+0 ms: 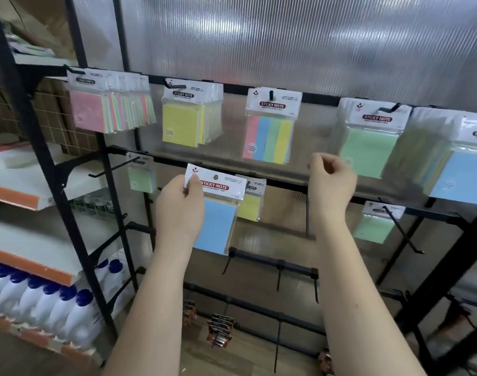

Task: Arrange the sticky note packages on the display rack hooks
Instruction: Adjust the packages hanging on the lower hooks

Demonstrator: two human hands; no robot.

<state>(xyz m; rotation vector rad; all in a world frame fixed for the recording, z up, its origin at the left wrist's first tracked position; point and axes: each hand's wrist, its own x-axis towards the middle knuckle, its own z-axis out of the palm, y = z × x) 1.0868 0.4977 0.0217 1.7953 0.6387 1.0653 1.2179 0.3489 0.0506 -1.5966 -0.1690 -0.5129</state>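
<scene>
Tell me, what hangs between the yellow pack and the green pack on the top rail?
A striped pack, pink, blue, green and yellow, seen in the head view.

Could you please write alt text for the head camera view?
The left hand holds a blue sticky note package before a black display rack, while the right hand hovers curled, holding nothing. More packages hang on the top-row hooks.

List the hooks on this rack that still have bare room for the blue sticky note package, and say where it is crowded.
Free: the bare hook left of the small green pack, and the long hook over the lower-right green pack. Crowded: the top row, chiefly the pink stack. The left hand holds the blue package.
</scene>
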